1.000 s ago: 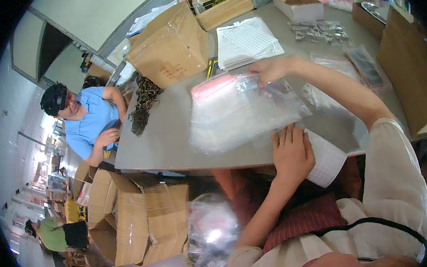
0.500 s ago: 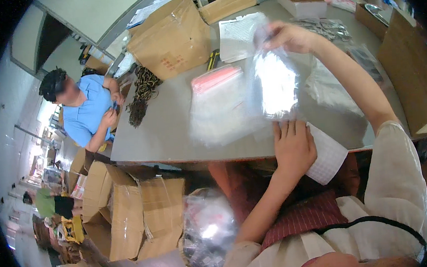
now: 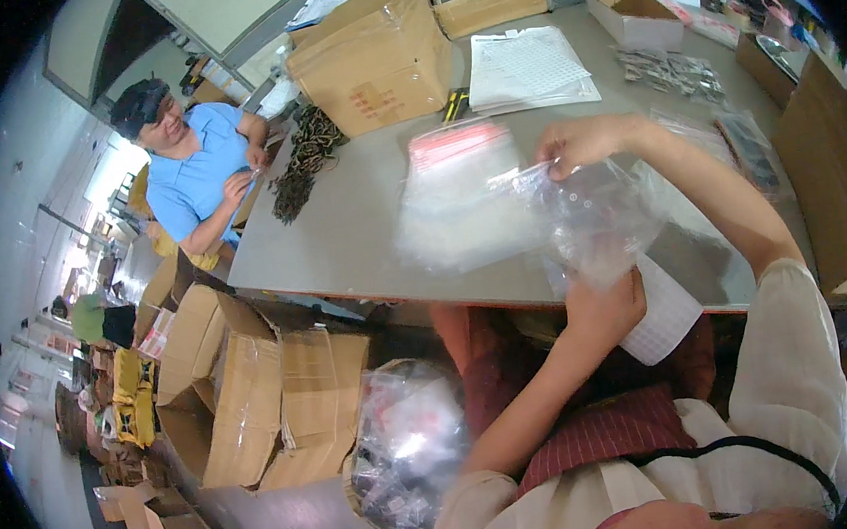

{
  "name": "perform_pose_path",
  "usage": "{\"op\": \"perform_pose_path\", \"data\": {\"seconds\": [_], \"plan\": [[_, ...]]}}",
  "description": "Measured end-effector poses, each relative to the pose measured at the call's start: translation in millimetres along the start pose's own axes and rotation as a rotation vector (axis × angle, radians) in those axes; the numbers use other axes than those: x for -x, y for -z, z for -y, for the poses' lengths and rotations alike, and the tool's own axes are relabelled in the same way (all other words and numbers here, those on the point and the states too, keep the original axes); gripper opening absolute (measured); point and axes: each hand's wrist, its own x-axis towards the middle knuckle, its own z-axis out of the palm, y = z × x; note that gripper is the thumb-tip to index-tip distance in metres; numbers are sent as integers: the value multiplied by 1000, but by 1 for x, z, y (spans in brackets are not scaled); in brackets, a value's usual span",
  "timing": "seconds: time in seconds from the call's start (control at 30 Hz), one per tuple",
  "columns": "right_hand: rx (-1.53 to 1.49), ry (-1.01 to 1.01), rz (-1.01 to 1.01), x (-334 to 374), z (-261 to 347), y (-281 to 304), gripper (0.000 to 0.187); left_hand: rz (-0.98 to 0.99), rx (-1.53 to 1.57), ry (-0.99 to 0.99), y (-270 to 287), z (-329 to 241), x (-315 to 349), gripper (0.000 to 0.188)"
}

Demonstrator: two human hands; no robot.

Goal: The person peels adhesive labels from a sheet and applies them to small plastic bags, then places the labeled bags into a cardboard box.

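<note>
A clear plastic bag [image 3: 599,216], wrinkled and see-through, is held up over the near part of the table between my two hands. My right hand [image 3: 588,144] pinches its upper left edge, thumb and fingers closed. At its lower end is my left hand [image 3: 608,302], closed on the film; its fingertips are blurred and partly covered by the plastic. Just left lies a stack of clear zip bags [image 3: 463,202] with red-pink top strips. Beneath my left hand a white gridded sheet [image 3: 668,310] hangs over the table edge.
Printed papers [image 3: 531,72], a cardboard carton [image 3: 373,65] and a white box [image 3: 635,17] stand toward the back of the grey table [image 3: 341,226]. Dark cords [image 3: 304,159] lie left. Small packed parts [image 3: 672,74] lie right. A co-worker [image 3: 192,168] sits at left. Below are open cartons [image 3: 240,398].
My right hand has come down toward me, and the bag has tilted and crumpled rather than hanging straight. My left hand has turned in against its lower end. The view has shifted slightly.
</note>
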Motion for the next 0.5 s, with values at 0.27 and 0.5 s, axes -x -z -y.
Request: {"op": "perform_pose_path", "data": {"seconds": [0.27,0.5], "plan": [[141,185,-240,-10,-34,-6,32,55,-22,43,1,-7,-1,19],[-28,-8,-384,25,-9,20,32,-4,-1,-14,0,2,-1,23]]}}
